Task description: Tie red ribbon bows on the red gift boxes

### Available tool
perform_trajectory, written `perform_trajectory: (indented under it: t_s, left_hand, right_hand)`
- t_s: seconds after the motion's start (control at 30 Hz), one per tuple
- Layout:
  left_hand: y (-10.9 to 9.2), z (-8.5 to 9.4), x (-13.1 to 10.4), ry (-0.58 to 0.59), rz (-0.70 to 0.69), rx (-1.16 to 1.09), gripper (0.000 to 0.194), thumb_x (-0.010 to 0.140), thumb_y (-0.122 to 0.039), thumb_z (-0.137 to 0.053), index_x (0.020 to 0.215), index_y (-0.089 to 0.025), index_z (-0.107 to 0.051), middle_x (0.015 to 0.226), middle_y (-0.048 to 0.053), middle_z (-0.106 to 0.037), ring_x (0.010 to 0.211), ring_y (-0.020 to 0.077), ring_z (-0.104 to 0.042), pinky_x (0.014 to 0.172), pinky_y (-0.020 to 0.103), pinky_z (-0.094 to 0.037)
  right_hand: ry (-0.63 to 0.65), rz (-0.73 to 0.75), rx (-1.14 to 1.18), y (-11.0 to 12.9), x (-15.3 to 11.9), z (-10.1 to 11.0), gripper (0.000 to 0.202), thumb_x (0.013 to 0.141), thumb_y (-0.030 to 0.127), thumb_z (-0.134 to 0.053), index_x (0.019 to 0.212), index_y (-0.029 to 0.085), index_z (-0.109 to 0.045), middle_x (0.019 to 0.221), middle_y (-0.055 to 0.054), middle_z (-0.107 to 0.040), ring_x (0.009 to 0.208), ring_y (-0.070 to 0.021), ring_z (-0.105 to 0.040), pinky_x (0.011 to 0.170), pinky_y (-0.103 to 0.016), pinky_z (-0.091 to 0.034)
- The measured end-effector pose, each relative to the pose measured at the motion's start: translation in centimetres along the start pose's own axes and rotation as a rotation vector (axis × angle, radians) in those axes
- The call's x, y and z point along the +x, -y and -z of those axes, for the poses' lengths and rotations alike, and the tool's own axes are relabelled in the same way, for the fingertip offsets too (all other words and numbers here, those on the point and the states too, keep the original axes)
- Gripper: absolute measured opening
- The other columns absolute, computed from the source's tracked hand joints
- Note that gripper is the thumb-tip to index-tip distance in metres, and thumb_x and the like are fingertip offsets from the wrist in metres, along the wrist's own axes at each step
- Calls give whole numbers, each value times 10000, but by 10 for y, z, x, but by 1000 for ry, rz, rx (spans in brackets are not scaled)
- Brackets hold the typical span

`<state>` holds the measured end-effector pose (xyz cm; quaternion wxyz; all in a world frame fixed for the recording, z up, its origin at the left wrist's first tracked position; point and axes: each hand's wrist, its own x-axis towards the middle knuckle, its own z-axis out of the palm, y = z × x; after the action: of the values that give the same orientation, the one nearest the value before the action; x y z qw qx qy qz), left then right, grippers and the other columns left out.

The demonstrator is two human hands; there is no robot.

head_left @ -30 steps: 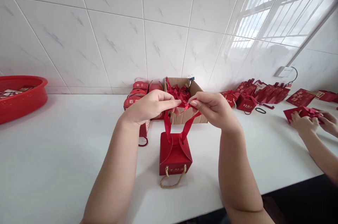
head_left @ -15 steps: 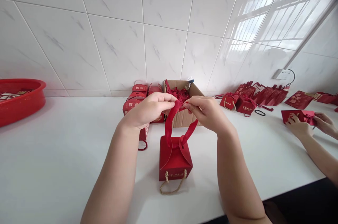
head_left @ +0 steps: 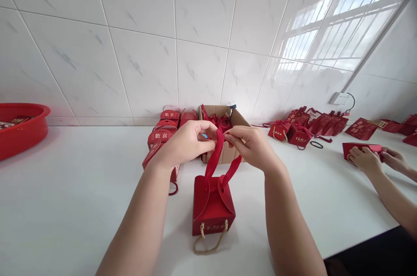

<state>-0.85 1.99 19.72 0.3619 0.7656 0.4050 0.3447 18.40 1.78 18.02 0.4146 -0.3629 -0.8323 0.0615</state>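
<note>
A small red gift box [head_left: 213, 211] with a twisted rope handle [head_left: 210, 251] stands on the white table in front of me. Through the holes in its top flaps runs a red ribbon [head_left: 213, 161], its two lengths rising above the box. My left hand [head_left: 192, 143] pinches the ribbon at the upper left, thumb and forefinger around it. Close beside it, my right hand [head_left: 249, 143] pinches the ribbon's other part between thumb and finger. The exact shape of the ribbon between the fingertips is partly hidden.
Behind my hands sits a cardboard box [head_left: 241, 119] of red ribbons, with red boxes [head_left: 163, 135] to its left. A red basin [head_left: 26, 133] stands far left. More red boxes [head_left: 299, 135] line the right side, where another person's hands [head_left: 365, 159] work on a red box [head_left: 353, 150].
My view has tilted up slightly, so everything sits lower. My left fingers have spread a little around the ribbon. The other person's hands have shifted on their red box.
</note>
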Motion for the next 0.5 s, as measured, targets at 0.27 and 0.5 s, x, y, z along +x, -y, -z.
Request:
perform_trajectory:
  t_s: [0.27,0.5]
  left_hand:
    - [4,-5,5,-64,-75,8,164,748,-171,-567,881,-209,-656,801,10,-705,739,154,-659,569,224,-506]
    - [2,-6,4,-143,-155,24,148,764,-201,-586,857,-216,-700,788,-1,-714,760,156,-670,583,216,-526]
  right_hand:
    - [-3,-19,15,1,0,1,263,904,201,-478,649,163,-533,598,17,-483,569,-87,-425,528,-213,-339]
    - [-16,-13,6,0,-1,2,283,919,236,-469,660,161,-556,610,5,-531,553,-87,-406,529,-222,-342]
